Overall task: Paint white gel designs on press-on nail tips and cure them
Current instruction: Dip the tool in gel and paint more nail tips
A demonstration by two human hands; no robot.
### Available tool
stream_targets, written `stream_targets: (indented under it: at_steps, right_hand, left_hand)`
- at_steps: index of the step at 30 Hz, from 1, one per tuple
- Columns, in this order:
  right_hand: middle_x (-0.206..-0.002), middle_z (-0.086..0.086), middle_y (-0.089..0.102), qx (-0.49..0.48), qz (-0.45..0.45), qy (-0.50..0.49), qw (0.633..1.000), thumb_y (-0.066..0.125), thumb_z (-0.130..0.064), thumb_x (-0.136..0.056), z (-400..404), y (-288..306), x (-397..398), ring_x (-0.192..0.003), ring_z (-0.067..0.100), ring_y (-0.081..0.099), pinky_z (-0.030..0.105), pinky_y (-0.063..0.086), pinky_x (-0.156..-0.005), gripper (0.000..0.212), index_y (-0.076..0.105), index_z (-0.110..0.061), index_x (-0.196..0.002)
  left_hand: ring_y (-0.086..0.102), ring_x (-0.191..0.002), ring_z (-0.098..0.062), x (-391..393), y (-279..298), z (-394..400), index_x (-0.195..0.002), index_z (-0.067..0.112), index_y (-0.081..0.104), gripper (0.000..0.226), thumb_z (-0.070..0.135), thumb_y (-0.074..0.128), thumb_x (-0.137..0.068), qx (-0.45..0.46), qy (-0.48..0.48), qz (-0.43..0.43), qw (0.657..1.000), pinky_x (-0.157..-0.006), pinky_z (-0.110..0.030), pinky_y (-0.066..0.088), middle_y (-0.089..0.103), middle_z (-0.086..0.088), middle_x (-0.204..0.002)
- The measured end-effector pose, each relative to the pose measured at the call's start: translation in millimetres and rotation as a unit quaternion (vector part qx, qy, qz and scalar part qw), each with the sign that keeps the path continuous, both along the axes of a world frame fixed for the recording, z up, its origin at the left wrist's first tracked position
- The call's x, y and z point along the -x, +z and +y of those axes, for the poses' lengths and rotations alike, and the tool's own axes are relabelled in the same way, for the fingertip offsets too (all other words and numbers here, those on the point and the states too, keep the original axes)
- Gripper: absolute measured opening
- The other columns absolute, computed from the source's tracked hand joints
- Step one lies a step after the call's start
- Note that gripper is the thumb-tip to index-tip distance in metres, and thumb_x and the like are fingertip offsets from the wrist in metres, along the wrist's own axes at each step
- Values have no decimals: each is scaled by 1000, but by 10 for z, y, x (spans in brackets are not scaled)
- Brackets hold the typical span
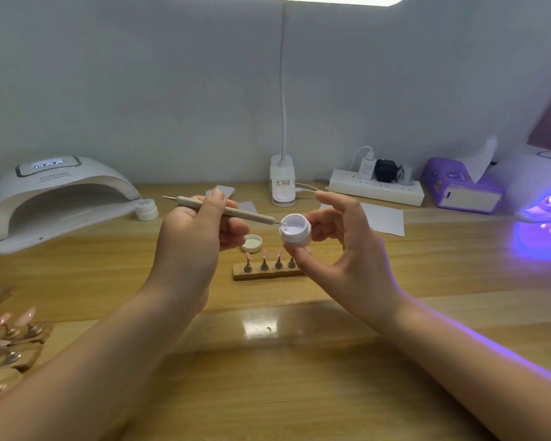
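A person sits at a wooden table, both bare hands raised above it. The left hand pinches a slim dotting pen between thumb and fingers, its fine metal tip dipped just inside the rim of a small white jar. The right hand grips that jar from the right between thumb and fingertips, tilted toward the pen. The jar holds white gel, which looks close to full. Its lid lies upturned on the table just beyond the left hand. Right below the jar, a small wooden stand holds a row of pink nail tips on upright pegs; four show, and the right end is hidden behind the right hand. What could go wrong: the tilted jar could let gel creep to the rim, or an overloaded pen tip could drip onto the nail tips below. A loose pinch could also drop the jar onto the stand. At far left sits a white curing lamp with nothing visible inside, and a second, closed jar beside it. At far right another lamp glows purple; its contents cannot be made out. More nail tips on stands lie at the near left edge.
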State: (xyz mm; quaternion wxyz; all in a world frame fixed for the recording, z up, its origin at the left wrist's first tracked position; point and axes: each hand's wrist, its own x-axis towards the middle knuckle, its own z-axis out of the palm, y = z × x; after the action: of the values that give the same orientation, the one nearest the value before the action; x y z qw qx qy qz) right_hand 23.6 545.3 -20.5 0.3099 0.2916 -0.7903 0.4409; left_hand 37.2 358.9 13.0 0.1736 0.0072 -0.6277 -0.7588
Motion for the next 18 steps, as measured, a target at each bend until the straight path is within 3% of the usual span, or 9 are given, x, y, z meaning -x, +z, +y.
stream_targets:
  at_steps: [6,10,18]
  right_hand:
    - [-102,1,65,-1,3,-3,1000,81,-19,-75,3,4,1,-92,9,63,25,54,-82,73,39,-5,-133]
    - [-101,-2,64,-1,4,-2,1000,82,-18,-75,3,-1,0,-92,7,63,23,54,-83,74,39,-6,-133]
    - [-102,-2,64,-2,1,-3,1000,82,-19,-75,7,-1,3,-92,7,62,22,54,-82,74,38,-7,-133]
  left_hand:
    - [61,-57,-10,-7,10,-12,-85,7,61,25,18,44,-98,-21,-10,17,1000,-56,-23,50,61,2,-56]
    - [60,-57,-10,5,-10,-16,-82,7,61,22,13,44,-95,-13,-10,30,999,-59,-26,51,61,3,-54]
    - [60,-57,-12,16,-12,-39,-78,8,60,17,18,47,-71,-24,-45,50,997,-55,-23,51,60,2,-55]
